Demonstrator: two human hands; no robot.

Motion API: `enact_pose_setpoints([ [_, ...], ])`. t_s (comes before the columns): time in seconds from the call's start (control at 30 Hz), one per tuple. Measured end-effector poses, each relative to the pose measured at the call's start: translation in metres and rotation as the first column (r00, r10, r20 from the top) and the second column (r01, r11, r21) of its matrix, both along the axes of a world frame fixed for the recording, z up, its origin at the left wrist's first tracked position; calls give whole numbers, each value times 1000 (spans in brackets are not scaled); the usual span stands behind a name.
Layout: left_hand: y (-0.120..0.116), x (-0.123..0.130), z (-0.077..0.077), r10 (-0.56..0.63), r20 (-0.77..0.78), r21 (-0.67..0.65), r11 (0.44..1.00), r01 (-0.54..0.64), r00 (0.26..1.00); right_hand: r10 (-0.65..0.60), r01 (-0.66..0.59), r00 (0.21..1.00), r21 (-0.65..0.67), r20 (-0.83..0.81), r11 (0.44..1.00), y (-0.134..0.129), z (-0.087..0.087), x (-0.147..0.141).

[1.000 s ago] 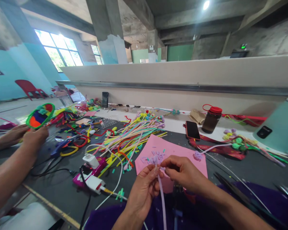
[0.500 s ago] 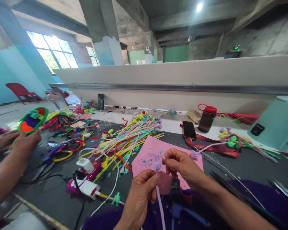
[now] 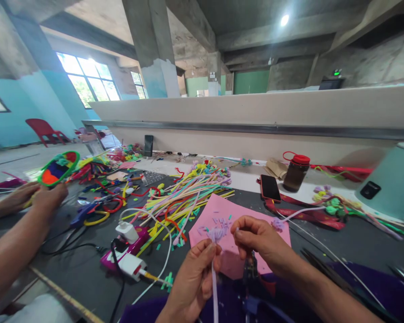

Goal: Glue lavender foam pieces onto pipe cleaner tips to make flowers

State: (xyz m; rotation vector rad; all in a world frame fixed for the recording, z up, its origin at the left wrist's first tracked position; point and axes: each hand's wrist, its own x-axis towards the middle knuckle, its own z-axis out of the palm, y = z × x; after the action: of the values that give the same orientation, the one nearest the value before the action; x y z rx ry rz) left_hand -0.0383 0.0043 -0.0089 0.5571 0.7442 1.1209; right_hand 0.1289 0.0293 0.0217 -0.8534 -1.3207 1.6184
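Note:
My left hand [image 3: 197, 273] pinches the long lavender stem [image 3: 215, 291] of a fuzzy craft flower, just below its head. The flower head [image 3: 216, 233] is a tuft of short lavender pieces, tilted over the pink sheet [image 3: 232, 264]. Close by on the right, my right hand [image 3: 261, 237] is closed in a pinch, with a tiny pale lavender piece [image 3: 236, 229] at its fingertips, apart from the flower. Short cut pieces [image 3: 220, 220] lie scattered on the sheet. Below my right hand is a dark tool [image 3: 251, 268], partly hidden, its kind unclear.
Fuzzy stems [image 3: 188, 193] are heaped mid-table. A power strip [image 3: 143, 240] with chargers and cables lies left, near scissors [image 3: 103, 218]. A phone [image 3: 270, 187], bottle [image 3: 296, 172] and finished flowers [image 3: 333, 206] are right. Another person's hands [image 3: 50, 197] hold a green-rimmed item at far left.
The view has shifted slightly, moving the scene right and down. The flower head has tilted left in my left hand, and my right hand has moved a little away from it.

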Motion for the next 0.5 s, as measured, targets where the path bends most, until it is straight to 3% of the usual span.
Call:
enact_pose_setpoints([
  [0.27, -5, 0, -2, -92, -128, 55, 993, 100, 988, -52, 52, 999, -39, 9, 998, -9, 0, -8],
  [0.5, -5, 2, 3, -62, -178, 70, 995, 75, 982, -47, 47, 999, -42, 2, 998, -12, 4, -8],
])
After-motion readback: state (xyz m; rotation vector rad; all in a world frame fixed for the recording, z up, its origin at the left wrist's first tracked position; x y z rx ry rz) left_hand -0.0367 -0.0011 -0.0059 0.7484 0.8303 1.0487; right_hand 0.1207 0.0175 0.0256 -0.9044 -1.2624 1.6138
